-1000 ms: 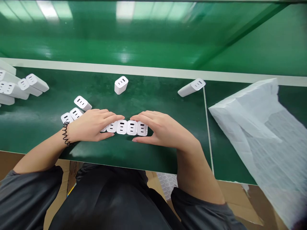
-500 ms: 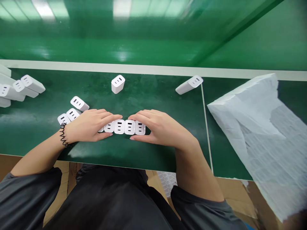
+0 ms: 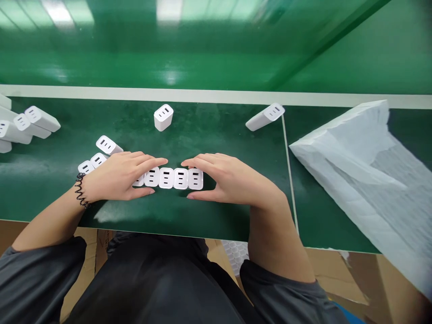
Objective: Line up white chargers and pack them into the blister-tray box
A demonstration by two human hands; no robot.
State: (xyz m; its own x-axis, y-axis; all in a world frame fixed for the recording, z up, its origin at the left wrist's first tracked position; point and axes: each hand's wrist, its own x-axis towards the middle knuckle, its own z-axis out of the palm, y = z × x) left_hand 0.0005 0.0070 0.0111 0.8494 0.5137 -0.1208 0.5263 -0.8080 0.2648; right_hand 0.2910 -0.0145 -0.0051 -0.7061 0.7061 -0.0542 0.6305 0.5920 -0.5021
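Note:
A row of white USB chargers (image 3: 166, 178) stands side by side on the green table, port faces up. My left hand (image 3: 116, 177) spans the row's left end with thumb and fingers apart, hiding part of the chargers there. Around the right-end charger (image 3: 195, 179) curves my right hand (image 3: 229, 180), its thumb and fingers also spread, with a gap between palm and charger. Neither hand visibly grips a charger. Behind my left wrist, a few more chargers (image 3: 108, 145) lie tilted, partly covered by that hand.
One charger (image 3: 164, 118) stands near the back strip and another (image 3: 266, 117) leans by the table seam. At far left lies a pile of chargers (image 3: 37, 122). A translucent white packing sheet (image 3: 357, 157) hangs over the right front edge. Cardboard (image 3: 334, 270) shows below.
Both hands have loosened slightly, thumbs drawing away from the row. The row stays together. The white sheet at the right has shifted, its lower part moving right, and the view has moved a little.

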